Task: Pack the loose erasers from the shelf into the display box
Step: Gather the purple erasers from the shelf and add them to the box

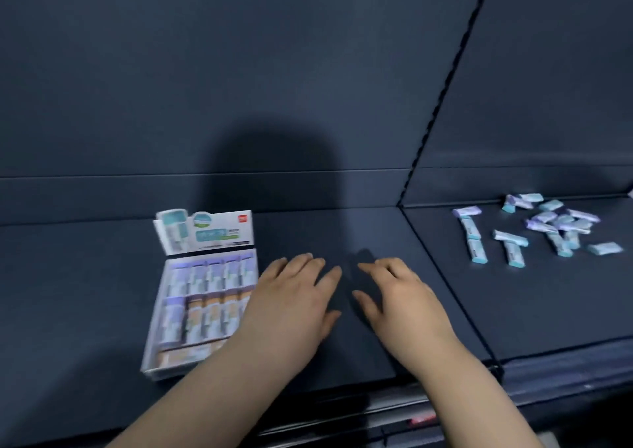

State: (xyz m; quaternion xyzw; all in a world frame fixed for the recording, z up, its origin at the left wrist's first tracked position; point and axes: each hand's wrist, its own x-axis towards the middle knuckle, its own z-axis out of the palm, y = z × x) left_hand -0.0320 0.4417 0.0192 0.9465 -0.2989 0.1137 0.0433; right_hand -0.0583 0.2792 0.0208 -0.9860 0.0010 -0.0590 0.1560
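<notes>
we are early to midway through the job, as far as we can judge. the display box [154, 324] lies on the left part of the shelf [342, 235] with its printed flap [209, 231] standing up at the back. it already holds rows of packed erasers [205, 286] lying side by side. the view is blurred there and our left forearm covers the box's near right corner, so we cannot tell how much room is left inside.

the work still to do sits well apart on the right. a scatter of loose erasers [548, 228] lies on the neighbouring shelf panel [548, 303], past the seam between the two panels. some lie singly and several are heaped across each other toward the back. none of them is in the box or in our hands.

both hands are empty. our left hand [291, 296] is spread flat with straight fingers just beside the box's right edge. our right hand [404, 296] lies the same way near it, fingers relaxed and gripping nothing. both are over the bare stretch of shelf between box and pile. whether the palms touch the surface or hover just above it we cannot tell.

we judge the next step to be a reach to the right for the loose pile. the single ones at its near edge look easiest to pick up first.
</notes>
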